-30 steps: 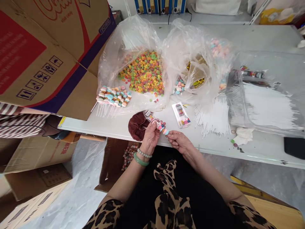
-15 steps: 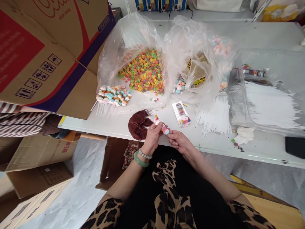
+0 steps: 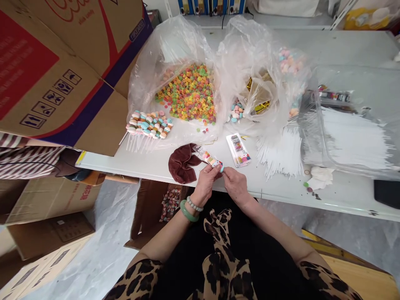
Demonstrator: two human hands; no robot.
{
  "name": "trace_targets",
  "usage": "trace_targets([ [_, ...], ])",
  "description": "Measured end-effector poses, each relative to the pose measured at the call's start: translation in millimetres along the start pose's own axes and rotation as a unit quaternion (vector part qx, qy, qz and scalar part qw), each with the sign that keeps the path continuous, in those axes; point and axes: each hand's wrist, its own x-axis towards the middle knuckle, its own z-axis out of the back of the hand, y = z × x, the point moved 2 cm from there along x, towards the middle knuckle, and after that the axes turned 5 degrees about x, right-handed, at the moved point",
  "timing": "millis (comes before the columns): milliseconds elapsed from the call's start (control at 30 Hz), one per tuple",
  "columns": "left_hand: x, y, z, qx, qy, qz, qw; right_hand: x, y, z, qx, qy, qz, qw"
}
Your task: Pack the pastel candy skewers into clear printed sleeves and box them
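From here, the left grip (image 3: pixel 205 183) is narrow and closed on a candy skewer (image 3: pixel 212 161), a stack of pastel candies in a clear plastic sleeve (image 3: pixel 198 148), held just past the edge of the bench (image 3: pixel 140 164). The right grip (image 3: pixel 236 185) sits at the skewer's far end, fingertips against a teal candy; from this angle I can't be sure it's really pinching.

My main worry is a slackening left pinch, which could let the skewer tip and the candies slide loose, dropping toward the person's lap (image 3: pixel 187 212) or the floor. A hard tug could also split the thin sleeve. The brown velvet scrunchie (image 3: pixel 183 163) lies just beside the left hand, where it could snag the sleeve.

The white bench also carries open clear bags, one of rainbow ring candies (image 3: pixel 187 93), a row of candy skewers (image 3: pixel 148 126), a printed packet (image 3: pixel 238 150) and loose white sticks (image 3: pixel 279 152). Cardboard cartons (image 3: pixel 59 79) crowd the left, plastic sheeting (image 3: pixel 106 250) covers the floor, and binders (image 3: pixel 211 6) stand beyond the bench.
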Motion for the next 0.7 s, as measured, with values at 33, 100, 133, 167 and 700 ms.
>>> trace_targets([
  [33,1,1,0.8,-0.001,-0.002,0.008,1.0,0,1,0,-0.026,-0.001,0.023,0.999],
  [100,3,2,4.1,-0.011,0.01,0.042,0.999,0,-1,-1,-0.032,0.008,0.032,0.999],
  [133,5,0,6.5,-0.022,0.02,0.061,0.998,1,-2,-1,-0.015,0.018,0.022,0.999],
  [167,8,-2,9.3,-0.037,0.027,0.074,0.996,2,-4,0,0.012,0.029,0.005,0.999],
  [700,12,-11,7.0,-0.069,0.056,0.033,0.995,3,-12,-14,0.401,0.147,-0.312,0.849],
])
